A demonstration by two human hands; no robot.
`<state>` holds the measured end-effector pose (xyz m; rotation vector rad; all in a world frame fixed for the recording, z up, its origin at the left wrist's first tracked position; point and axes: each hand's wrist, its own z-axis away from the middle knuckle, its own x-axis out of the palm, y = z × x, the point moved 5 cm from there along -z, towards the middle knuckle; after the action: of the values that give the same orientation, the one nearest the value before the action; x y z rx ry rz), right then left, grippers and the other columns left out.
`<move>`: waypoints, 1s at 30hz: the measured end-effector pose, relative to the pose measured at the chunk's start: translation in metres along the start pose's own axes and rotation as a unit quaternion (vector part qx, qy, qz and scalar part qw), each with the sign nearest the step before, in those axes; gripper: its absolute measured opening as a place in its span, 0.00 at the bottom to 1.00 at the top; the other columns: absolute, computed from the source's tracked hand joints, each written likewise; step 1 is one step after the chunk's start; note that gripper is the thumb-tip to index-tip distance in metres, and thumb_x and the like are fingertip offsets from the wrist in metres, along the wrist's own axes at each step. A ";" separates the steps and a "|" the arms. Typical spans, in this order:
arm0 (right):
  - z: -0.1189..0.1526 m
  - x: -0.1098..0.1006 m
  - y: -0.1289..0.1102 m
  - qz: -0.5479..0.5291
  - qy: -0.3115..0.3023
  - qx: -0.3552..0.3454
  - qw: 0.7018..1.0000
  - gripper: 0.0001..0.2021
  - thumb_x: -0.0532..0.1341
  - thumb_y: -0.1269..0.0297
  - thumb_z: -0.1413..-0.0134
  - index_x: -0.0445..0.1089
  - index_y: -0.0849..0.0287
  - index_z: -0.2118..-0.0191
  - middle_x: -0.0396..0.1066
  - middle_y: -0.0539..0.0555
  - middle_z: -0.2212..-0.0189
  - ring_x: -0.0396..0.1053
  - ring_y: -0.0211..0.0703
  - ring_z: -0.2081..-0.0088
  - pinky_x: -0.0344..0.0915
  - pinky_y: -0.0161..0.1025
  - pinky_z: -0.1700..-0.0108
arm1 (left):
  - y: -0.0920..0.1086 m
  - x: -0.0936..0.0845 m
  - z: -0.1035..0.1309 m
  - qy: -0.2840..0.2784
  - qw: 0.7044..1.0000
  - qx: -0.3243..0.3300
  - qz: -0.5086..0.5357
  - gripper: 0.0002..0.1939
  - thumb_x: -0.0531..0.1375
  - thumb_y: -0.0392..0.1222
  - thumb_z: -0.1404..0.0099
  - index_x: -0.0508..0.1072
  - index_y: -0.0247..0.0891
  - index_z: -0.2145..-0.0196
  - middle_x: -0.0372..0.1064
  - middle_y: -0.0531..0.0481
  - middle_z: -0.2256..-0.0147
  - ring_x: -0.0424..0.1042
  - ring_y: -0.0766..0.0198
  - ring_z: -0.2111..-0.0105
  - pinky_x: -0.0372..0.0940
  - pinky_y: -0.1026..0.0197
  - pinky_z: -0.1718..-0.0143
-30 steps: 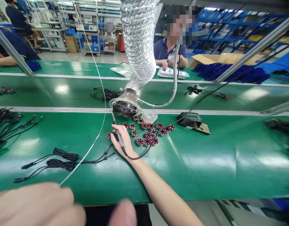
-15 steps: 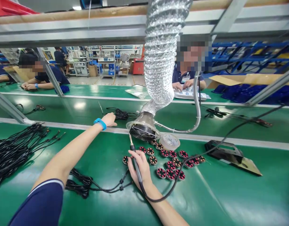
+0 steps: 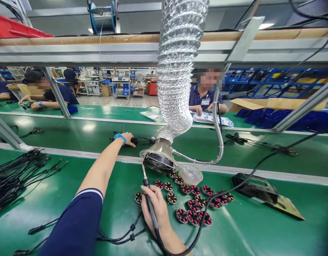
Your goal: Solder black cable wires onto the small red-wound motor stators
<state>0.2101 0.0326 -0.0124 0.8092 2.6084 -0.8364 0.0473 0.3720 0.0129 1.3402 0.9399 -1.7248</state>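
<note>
At the left edge of the frame, a pile of black cables (image 3: 17, 181) spreads across the green bench (image 3: 273, 217), while two more leads (image 3: 118, 240) run out from behind your sleeve (image 3: 78, 220) at lower left. Left of centre, your left hand (image 3: 128, 139) reaches across the rail (image 3: 126, 159) to a black bundle (image 3: 136, 140) on the far strip. The likely trouble there is a snag: loose strands trail on both sides of the hand and could catch if lifted carelessly.

At centre, your right hand (image 3: 157, 209) grips the iron (image 3: 150, 204) between thumb and fingers, its tip pointing up beside the fan (image 3: 158, 163). With your reach split, a drifting wrist could put that tip against the fan's rim, and the cord (image 3: 200, 227), looping in front of the round parts (image 3: 193, 217), could drag them out of place.

As for the grips, the bundle lies under and just right of your left fingers; whether they close on it cannot be told. The iron runs along your right hand, its tip well beyond the fingers, and one part (image 3: 138, 198) sits just left of them.
</note>
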 end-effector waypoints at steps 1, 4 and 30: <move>0.000 0.000 0.000 -0.001 0.001 0.001 1.000 0.18 0.56 0.76 0.40 0.67 0.55 0.46 0.68 0.56 0.59 0.74 0.41 0.61 0.74 0.36 0.58 | 0.000 0.002 0.005 0.000 1.000 -0.005 -0.008 0.40 0.60 0.68 0.43 0.71 0.34 0.44 0.69 0.33 0.45 0.70 0.46 0.48 0.65 0.56 0.50; 0.000 0.002 0.001 -0.007 0.006 0.004 1.000 0.17 0.56 0.76 0.40 0.68 0.54 0.47 0.68 0.56 0.60 0.74 0.41 0.61 0.74 0.37 0.59 | 0.006 0.007 0.026 0.009 0.999 -0.024 -0.033 0.34 0.56 0.63 0.37 0.73 0.30 0.48 0.74 0.31 0.51 0.74 0.47 0.54 0.66 0.56 0.56; 0.007 0.011 0.004 0.008 -0.008 -0.002 1.000 0.13 0.56 0.65 0.37 0.69 0.56 0.48 0.66 0.56 0.60 0.72 0.44 0.63 0.71 0.41 0.60 | -0.047 0.060 0.481 -0.055 0.949 -0.261 -0.167 0.20 0.62 0.51 0.36 0.74 0.25 0.62 0.75 0.32 0.67 0.77 0.43 0.64 0.65 0.54 0.65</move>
<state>0.2042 0.0356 -0.0239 0.8187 2.5843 -0.8300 -0.2121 -0.0389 0.0479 0.7630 1.4953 -1.6056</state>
